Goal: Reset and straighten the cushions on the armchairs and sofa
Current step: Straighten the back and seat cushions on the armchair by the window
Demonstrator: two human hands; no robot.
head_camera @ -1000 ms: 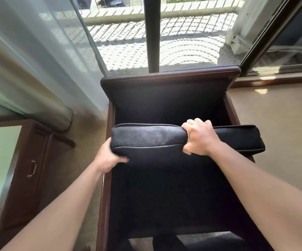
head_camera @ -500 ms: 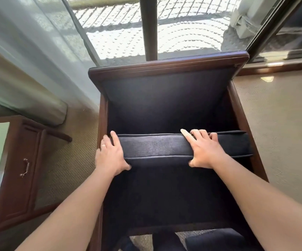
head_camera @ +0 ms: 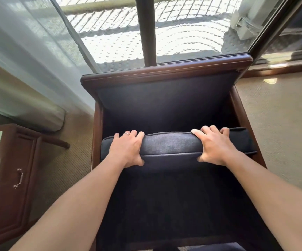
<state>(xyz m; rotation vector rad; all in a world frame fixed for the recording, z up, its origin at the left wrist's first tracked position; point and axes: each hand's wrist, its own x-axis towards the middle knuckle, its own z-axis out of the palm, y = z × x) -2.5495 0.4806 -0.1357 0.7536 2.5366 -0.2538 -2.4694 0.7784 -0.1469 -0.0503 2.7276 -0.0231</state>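
Both hands now sit on top of the cushion [head_camera: 172, 144]; earlier the left hand [head_camera: 128, 148] was at its end. Left and right hand [head_camera: 214, 145] grasp its front edge at centre frame, inside the armchair [head_camera: 164, 69]. Uneven pushing could wedge it crooked.

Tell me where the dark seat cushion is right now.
The dark seat cushion sits centre of the head view, inside the wooden armchair below its backrest, gripped by the left hand and the right hand.
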